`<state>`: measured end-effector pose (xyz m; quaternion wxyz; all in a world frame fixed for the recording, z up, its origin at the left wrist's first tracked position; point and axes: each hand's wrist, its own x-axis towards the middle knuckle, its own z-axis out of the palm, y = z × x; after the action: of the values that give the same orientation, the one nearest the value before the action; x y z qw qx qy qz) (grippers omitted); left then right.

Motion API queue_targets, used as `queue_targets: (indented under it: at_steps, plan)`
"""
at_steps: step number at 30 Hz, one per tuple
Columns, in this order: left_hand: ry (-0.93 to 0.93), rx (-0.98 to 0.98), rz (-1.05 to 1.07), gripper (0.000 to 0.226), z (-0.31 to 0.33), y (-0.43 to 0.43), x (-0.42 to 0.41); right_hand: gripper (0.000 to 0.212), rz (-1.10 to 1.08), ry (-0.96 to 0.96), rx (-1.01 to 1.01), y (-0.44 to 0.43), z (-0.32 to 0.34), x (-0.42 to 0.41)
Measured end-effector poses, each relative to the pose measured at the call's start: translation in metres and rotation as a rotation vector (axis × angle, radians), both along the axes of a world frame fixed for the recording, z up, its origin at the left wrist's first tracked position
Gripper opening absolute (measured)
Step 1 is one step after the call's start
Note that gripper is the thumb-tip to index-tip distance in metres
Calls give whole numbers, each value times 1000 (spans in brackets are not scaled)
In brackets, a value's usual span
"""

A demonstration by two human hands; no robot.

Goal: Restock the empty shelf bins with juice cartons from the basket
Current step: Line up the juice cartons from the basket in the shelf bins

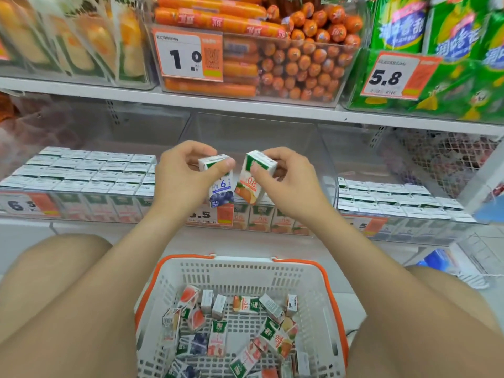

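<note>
I see my left hand (185,175) gripping a blueberry carton (222,192) and my right hand (289,181) an orange carton (252,184), side by side above the middle bin (253,132)'s front edge, open room behind, basket (245,261) below.

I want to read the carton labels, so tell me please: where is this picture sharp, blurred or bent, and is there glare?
Head view: the blueberry carton in the left hand and the orange carton in the right hand are sharp; the packets at upper left are smeared; the shelf edge bows; the clear bin walls show hazy glare.
</note>
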<state>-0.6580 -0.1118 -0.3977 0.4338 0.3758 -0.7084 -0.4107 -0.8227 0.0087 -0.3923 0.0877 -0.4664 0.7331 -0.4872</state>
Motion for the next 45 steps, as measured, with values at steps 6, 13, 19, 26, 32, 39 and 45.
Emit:
queue_targets:
  at_steps: [6, 13, 19, 26, 32, 39, 45]
  plan:
    - [-51, -7, 49, 29, -1, -8, 0, 30, 0, 207, 21, -7, -9, -22]
    - [-157, 39, -26, 31, 1, -8, 3, 35, 91, 450, 291, -47, -32, -22]
    - [-116, 79, -43, 40, -1, -14, 4, 37, 228, 400, 434, -59, -32, -21]
    - [7, 167, -183, 41, -1, 1, -13, 40, 203, 152, 267, -39, 3, -42]
    - [119, 149, -464, 34, 8, 42, -37, 44, 336, -47, 105, 37, 39, -49]
    - [166, 103, -529, 16, 20, 90, -121, 38, 235, 41, 191, 106, 51, -109]
    - [-174, -405, -456, 26, 5, 138, -197, 32, -261, 366, 165, 170, 50, -175]
